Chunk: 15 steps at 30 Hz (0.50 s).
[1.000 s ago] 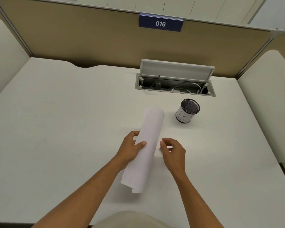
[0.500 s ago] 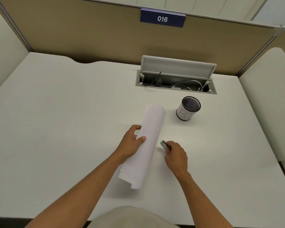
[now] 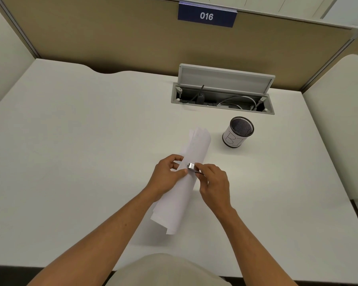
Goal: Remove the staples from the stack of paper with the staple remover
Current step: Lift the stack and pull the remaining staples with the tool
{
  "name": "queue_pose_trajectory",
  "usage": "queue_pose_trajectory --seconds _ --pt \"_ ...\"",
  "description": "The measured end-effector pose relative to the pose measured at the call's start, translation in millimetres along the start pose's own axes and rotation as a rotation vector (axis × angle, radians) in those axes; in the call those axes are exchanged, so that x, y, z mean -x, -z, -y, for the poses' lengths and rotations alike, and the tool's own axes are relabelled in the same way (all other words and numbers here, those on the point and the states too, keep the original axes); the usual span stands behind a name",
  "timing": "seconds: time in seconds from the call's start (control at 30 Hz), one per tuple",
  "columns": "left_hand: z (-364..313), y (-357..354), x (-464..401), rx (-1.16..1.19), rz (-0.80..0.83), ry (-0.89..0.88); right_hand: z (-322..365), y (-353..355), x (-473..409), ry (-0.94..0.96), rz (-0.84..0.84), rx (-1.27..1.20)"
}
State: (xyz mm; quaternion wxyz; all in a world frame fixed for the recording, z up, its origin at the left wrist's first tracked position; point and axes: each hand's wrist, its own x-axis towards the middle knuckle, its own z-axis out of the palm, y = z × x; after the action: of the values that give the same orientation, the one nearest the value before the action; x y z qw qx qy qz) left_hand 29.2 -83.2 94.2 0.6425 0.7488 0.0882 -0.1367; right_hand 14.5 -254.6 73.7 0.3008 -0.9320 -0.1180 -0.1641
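A white stack of paper (image 3: pixel 196 145), bent into a loose roll, lies slanted over the middle of the desk. My left hand (image 3: pixel 166 175) grips its left edge around the middle, thumb on top. A small metal staple remover (image 3: pixel 192 167) is pinched in my right hand (image 3: pixel 214 182), and its jaws rest on the paper right by my left thumb. The staple itself is too small to make out.
A mesh pen cup (image 3: pixel 237 133) with a white label stands to the right of the paper's far end. Behind it an open cable box (image 3: pixel 222 93) with wires is sunk into the white desk (image 3: pixel 81 151). Partition walls close in the back and both sides.
My right hand picked the staple remover up from the desk beside the paper and brought it left onto the paper, next to my left thumb. My left hand kept its grip.
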Motion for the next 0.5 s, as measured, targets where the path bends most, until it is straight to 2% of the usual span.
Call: queue_pose_trajectory --seconds 0.5 --pt "-5.9 0.5 0.5 -0.076 -0.022 -0.026 2.0 1.4 -3.2 0.101 -0.074 0.147"
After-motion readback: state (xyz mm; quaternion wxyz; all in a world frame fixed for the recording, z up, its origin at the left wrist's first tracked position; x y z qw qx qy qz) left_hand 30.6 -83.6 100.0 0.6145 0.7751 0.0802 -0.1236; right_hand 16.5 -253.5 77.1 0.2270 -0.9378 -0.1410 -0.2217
